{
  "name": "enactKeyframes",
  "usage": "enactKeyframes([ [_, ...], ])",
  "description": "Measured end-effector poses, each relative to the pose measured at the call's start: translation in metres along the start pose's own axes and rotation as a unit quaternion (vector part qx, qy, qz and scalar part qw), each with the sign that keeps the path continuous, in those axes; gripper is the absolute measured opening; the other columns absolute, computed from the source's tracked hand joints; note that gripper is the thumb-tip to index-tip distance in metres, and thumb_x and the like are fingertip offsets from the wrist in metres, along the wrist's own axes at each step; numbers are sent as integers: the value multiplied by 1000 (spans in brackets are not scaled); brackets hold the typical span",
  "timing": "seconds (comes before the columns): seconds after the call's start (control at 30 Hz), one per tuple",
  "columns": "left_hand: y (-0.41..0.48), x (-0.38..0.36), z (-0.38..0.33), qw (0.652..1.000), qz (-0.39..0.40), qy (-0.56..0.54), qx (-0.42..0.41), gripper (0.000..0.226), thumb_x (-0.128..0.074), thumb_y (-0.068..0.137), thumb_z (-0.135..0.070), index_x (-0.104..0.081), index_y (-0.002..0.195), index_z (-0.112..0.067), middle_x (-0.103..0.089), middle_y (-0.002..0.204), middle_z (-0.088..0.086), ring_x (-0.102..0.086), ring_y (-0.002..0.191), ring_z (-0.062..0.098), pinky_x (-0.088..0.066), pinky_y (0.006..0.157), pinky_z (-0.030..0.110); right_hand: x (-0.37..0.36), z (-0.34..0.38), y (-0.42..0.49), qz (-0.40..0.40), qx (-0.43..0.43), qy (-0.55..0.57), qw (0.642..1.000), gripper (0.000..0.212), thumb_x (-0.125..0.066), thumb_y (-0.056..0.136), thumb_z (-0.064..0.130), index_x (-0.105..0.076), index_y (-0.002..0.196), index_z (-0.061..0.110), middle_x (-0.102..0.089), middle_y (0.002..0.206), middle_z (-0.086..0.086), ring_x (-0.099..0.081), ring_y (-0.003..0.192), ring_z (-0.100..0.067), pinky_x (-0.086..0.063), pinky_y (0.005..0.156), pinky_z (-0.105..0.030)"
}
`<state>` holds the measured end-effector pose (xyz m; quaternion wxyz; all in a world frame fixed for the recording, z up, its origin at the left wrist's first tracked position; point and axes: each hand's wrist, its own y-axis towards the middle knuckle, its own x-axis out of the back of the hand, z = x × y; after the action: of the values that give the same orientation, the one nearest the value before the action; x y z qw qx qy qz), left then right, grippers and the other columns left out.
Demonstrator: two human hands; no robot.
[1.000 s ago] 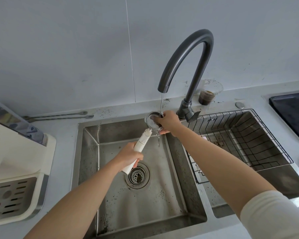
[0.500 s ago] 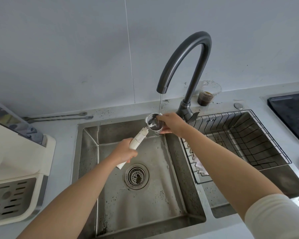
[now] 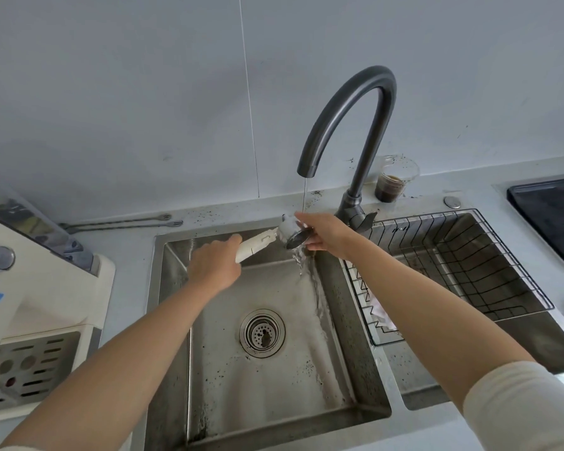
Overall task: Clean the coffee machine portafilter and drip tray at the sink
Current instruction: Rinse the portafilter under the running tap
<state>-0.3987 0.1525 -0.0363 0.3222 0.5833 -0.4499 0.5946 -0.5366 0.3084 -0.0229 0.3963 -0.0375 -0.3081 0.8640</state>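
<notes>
**Metal, plastic and wire at your sink**

Your white-handled metal portafilter (image 3: 263, 244) has a smooth matt plastic handle and a glossy, wet metal head. The rectangular stainless steel sink (image 3: 215, 385) looks brushed and speckled. The dark grey curved tap (image 3: 342, 102) is satin metal. To your right, the black wire basket (image 3: 427, 215) looks coated, and the pale grey counter (image 3: 134, 255) is matt.

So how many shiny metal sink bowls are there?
2. The large stainless steel basin with the round drain sits under the running dark grey tap; the smaller steel basin is right of it, holding a black wire basket. None seem hidden.
</notes>
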Motion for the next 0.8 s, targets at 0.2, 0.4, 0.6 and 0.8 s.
enactKeyframes([
  [0.2, -4, 14, -3, 991, -71, 115, -21, 32, -48, 90, -7, -41, 122, -9, -66, 98, 7, -64, 82, 27, -41, 54, 31, 0, 2, -8, 7, 43, -24, 999, 34, -45, 96, 33, -46, 65, 19, -42, 66, 4, -39, 61, -11, -34, 73, -27],
  [0.4, -9, 14, -13, 987, -71, 144, -24, 34, -44, 90, -4, -41, 124, -7, -67, 101, 8, -65, 85, 28, -37, 56, 31, 1, 0, -14, 4, 58, -26, 998, 38, -37, 99, 29, -37, 63, 19, -38, 64, 4, -33, 60, -10, -29, 67, -26],
  [0.6, -6, 1, -14, 999, 10, -47, 6, 26, -56, 87, -20, -48, 111, -13, -66, 100, 8, -64, 88, 29, -46, 68, 34, 10, -1, -12, -30, 43, -5, 999, 26, -42, 96, 38, -54, 79, 21, -55, 81, -1, -50, 77, -14, -42, 89, -31],
  [0.8, -8, -14, -26, 923, 160, -347, 45, 25, -65, 75, -4, -44, 72, -17, -52, 69, 4, -48, 49, 18, -40, 47, 24, 22, -4, -19, -29, 43, 25, 998, 29, -41, 97, 37, -59, 106, 16, -65, 88, -4, -61, 83, -17, -45, 85, -32],
])
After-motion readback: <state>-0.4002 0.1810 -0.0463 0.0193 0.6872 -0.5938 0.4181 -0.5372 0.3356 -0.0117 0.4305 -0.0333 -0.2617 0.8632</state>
